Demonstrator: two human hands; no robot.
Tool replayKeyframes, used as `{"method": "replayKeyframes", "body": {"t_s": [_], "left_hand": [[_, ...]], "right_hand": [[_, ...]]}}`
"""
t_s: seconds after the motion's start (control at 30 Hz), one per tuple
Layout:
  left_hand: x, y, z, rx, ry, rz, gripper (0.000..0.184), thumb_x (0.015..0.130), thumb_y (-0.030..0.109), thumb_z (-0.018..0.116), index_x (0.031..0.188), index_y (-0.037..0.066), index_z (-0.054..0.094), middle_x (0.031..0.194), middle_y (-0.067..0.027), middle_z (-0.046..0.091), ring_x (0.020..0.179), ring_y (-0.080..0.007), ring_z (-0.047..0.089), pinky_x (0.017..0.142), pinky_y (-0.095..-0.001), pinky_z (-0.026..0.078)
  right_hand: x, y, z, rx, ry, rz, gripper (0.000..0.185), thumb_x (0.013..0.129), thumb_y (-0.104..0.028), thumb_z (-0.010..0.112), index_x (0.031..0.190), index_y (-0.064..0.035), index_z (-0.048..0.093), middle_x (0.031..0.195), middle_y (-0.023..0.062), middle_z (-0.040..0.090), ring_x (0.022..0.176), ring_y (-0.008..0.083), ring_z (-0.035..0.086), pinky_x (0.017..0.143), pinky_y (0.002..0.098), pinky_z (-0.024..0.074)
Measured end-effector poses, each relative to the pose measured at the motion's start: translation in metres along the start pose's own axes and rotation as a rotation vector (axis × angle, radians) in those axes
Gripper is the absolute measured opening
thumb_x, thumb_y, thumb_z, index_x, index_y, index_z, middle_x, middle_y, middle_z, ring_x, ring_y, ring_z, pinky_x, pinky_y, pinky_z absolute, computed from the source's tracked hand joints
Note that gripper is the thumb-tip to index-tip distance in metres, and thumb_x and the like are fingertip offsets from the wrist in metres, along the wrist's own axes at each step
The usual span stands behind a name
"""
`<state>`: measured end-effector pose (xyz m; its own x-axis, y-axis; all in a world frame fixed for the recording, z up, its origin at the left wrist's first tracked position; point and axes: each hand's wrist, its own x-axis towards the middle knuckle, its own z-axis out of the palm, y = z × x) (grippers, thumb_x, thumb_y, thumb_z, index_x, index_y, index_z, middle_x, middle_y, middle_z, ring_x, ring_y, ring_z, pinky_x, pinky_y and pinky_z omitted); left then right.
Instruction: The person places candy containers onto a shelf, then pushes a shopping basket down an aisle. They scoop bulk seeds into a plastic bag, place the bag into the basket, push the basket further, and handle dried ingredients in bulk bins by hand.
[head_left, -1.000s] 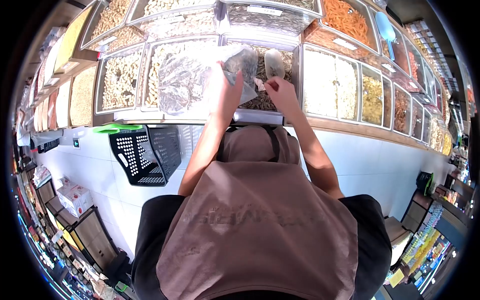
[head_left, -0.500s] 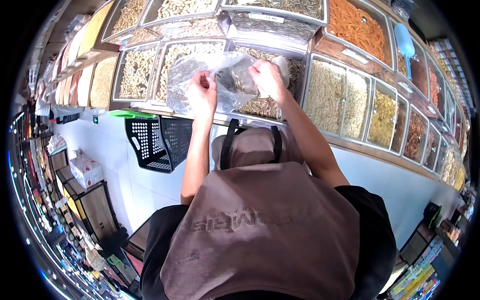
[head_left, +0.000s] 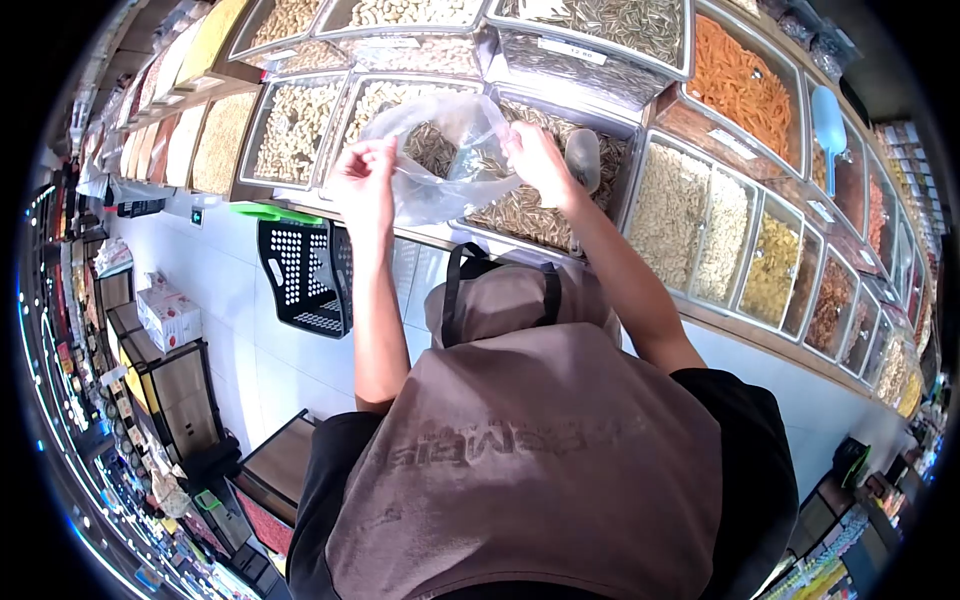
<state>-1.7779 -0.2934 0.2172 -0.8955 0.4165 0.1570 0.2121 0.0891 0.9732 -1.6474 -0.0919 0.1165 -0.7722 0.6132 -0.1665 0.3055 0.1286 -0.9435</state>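
Plastic bag (head_left: 440,190), clear and thin, spans the gap between two bare hands, its mouth spread wide above the front left part of a bin (head_left: 520,242) of striped seeds (head_left: 530,215) and overlapping the neighbouring bin of pale nuts (head_left: 395,95). Dark seeds show through the film; whether any lie inside it cannot be told. The right hand (head_left: 540,160) is at the bag's right edge, thumb and fingertips pinching the film. The left hand (head_left: 365,178) is at the opposite edge with its fingers bent towards the thumb; whether they grip the plastic cannot be made out. Just beyond the right hand, a clear scoop (head_left: 582,160) rests on the seeds. Further left is another bin of nuts (head_left: 298,130); to the right are pale flakes (head_left: 670,205), then yellow pieces (head_left: 768,250). In the upper row, orange strips (head_left: 745,80) fill a bin, with a blue scoop (head_left: 828,125) to its right. Below the shelf edge, on the left, is a black perforated basket (head_left: 300,275) with a green handle (head_left: 275,212). Closest to the camera, a brown apron (head_left: 540,440) covers the person's front, over black sleeves (head_left: 745,440).
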Motion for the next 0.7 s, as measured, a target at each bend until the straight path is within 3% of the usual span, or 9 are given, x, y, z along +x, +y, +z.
{"method": "replayKeyframes", "body": {"t_s": [0.13,0.2,0.33,0.37,0.43,0.53,0.57,0.6,0.7], "left_hand": [[0.040,0.036,-0.030,-0.191,0.013,-0.025,0.006,0.092,0.010,0.071,0.095,0.004,0.070,0.081,-0.0030,0.068,0.066,-0.0104,0.063,0.064,-0.0234,0.050],[0.063,0.051,-0.048,-0.280,0.035,-0.040,0.006,0.092,0.009,0.071,0.095,0.004,0.070,0.080,-0.0018,0.066,0.064,-0.0090,0.060,0.063,-0.0235,0.049],[0.115,0.059,-0.097,-0.595,0.023,-0.056,0.003,0.093,0.008,0.070,0.091,0.007,0.068,0.072,-0.0004,0.061,0.061,-0.0073,0.056,0.057,-0.0211,0.048],[0.123,0.063,-0.107,-0.646,0.035,-0.100,0.004,0.093,0.008,0.070,0.091,0.008,0.067,0.072,0.0002,0.060,0.060,-0.0071,0.054,0.057,-0.0212,0.047],[0.127,0.087,-0.115,-0.670,0.094,-0.153,0.007,0.093,0.010,0.070,0.091,0.009,0.063,0.068,0.0017,0.057,0.056,-0.0075,0.049,0.055,-0.0202,0.042],[0.137,0.065,-0.131,-0.579,-0.082,-0.044,0.012,0.094,0.012,0.069,0.086,0.010,0.060,0.063,0.0025,0.053,0.054,-0.0069,0.047,0.052,-0.0197,0.037],[0.135,0.059,-0.132,-0.597,-0.199,-0.062,0.017,0.094,0.012,0.069,0.083,0.010,0.057,0.058,0.0031,0.050,0.049,-0.0059,0.044,0.047,-0.0198,0.032],[0.126,0.059,-0.127,-0.611,-0.234,-0.124,0.020,0.094,0.011,0.069,0.081,0.011,0.054,0.057,0.0035,0.048,0.045,-0.0059,0.042,0.044,-0.0208,0.030],[0.105,0.048,-0.116,-0.616,-0.393,-0.172,0.019,0.095,0.008,0.066,0.081,0.010,0.052,0.055,0.0035,0.048,0.042,-0.0059,0.040,0.041,-0.0213,0.029]], "right_hand": [[0.022,-0.066,0.006,-0.263,-0.103,-0.144,0.025,0.096,-0.019,0.056,0.095,0.0038,0.065,0.083,0.0211,0.069,0.082,0.0337,0.070,0.077,0.0454,0.0531],[0.029,-0.080,0.017,-0.139,0.041,-0.661,0.029,0.101,-0.021,0.052,0.090,0.0036,0.062,0.067,0.0091,0.063,0.062,0.0190,0.063,0.061,0.0363,0.0520],[0.030,-0.191,0.034,-0.356,-0.221,-0.082,0.034,0.101,-0.028,0.054,0.091,0.0037,0.063,0.062,0.0080,0.058,0.057,0.0179,0.059,0.055,0.0356,0.0479],[0.024,-0.207,0.037,-0.359,-0.213,-0.071,0.034,0.101,-0.028,0.054,0.091,0.0037,0.063,0.062,0.0080,0.058,0.057,0.0179,0.059,0.055,0.0356,0.0479],[0.016,-0.230,0.046,-0.248,-0.072,-0.242,0.037,0.099,-0.031,0.057,0.088,0.0038,0.064,0.063,0.0104,0.058,0.057,0.0191,0.059,0.056,0.0361,0.0472],[0.022,-0.231,0.051,-0.274,0.035,-0.166,0.039,0.097,-0.033,0.058,0.083,0.0036,0.065,0.067,0.0132,0.060,0.060,0.0204,0.059,0.058,0.0366,0.0470],[0.031,-0.198,0.050,-0.367,0.121,-0.562,0.038,0.096,-0.031,0.060,0.080,0.0034,0.064,0.070,0.0151,0.059,0.063,0.0204,0.058,0.060,0.0365,0.0467],[0.031,-0.188,0.049,-0.378,0.127,-0.554,0.038,0.096,-0.031,0.060,0.080,0.0034,0.064,0.070,0.0151,0.059,0.063,0.0204,0.058,0.060,0.0365,0.0467],[0.018,-0.180,0.037,-0.446,0.146,-0.004,0.032,0.090,-0.029,0.069,0.095,0.0017,0.066,0.083,0.0160,0.064,0.075,0.0240,0.064,0.069,0.0352,0.0508]]}}
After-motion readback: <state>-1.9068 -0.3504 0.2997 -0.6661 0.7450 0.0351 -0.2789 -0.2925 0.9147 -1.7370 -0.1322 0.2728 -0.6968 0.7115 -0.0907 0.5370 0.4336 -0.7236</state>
